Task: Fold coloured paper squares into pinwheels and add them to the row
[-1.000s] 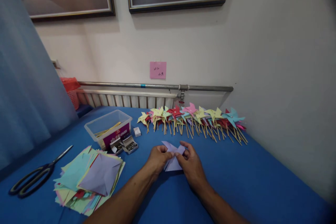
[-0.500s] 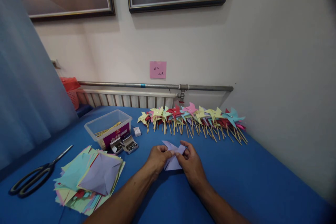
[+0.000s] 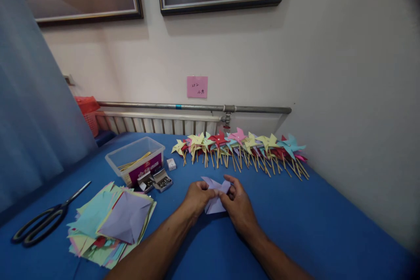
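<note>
My left grip (image 3: 197,197) and right grip (image 3: 239,208) sit close together, both pinched shut on one lilac paper square (image 3: 214,204). The thumbs and fingertips meet near its middle. The paper lies low on the blue worktop (image 3: 311,223), directly between the two grips. Two pointed flaps rise from it on the far side, and a flat corner shows on the near side, under the fingers.

I judge the step in hand to be folding: the cut points of the sheet are being gathered to its centre and pinned there by finger pressure. I cannot see whether every point is in yet.

Just beyond and left of the left grip lie two open boxes of metal pins (image 3: 158,180), with a small white box (image 3: 171,164) behind them. Next to them stands a clear plastic tub (image 3: 136,157) holding wooden sticks. Farther left and nearer me is a stack of coloured paper squares (image 3: 111,223), then the scissors (image 3: 42,221) at the far left edge. Well beyond both grips, along the wall, runs a row of finished pinwheels (image 3: 243,146) on sticks.

As I read it, the next move calls for one grip to keep the gathered points pressed flat while the other frees itself. The pins lie a short reach to the left, and any slackening would let the flaps spring open.
</note>
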A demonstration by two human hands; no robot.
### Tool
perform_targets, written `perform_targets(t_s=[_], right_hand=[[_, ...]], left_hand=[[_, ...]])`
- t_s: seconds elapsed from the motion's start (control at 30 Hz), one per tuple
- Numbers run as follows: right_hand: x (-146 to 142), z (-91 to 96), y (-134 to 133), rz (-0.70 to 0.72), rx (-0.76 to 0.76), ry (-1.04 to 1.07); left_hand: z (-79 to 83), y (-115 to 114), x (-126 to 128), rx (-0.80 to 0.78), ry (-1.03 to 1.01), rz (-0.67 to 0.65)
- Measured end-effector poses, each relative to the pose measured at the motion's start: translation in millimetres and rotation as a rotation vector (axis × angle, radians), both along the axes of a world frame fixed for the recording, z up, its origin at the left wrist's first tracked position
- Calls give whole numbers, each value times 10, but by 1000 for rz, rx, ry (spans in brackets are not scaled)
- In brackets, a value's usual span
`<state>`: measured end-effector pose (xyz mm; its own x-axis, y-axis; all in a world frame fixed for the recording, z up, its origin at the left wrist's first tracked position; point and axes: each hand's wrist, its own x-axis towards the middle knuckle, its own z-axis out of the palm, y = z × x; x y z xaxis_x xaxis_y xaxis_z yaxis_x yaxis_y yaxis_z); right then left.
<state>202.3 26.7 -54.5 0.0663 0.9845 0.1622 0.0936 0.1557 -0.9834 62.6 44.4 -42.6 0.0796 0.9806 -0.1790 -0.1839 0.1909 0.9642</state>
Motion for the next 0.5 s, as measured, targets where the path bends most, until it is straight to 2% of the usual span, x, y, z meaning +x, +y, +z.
perform_targets(t_s=[0.13, 0.3, 0.5], right_hand=[[11, -9, -12, 24, 28, -22], [11, 18, -35, 31, 55, -64], [15, 15, -16, 54, 38, -26]], left_hand=[[39, -22, -3, -6, 1, -16], [78, -31, 6, -25, 11, 25], [68, -28, -8, -14, -48, -23]])
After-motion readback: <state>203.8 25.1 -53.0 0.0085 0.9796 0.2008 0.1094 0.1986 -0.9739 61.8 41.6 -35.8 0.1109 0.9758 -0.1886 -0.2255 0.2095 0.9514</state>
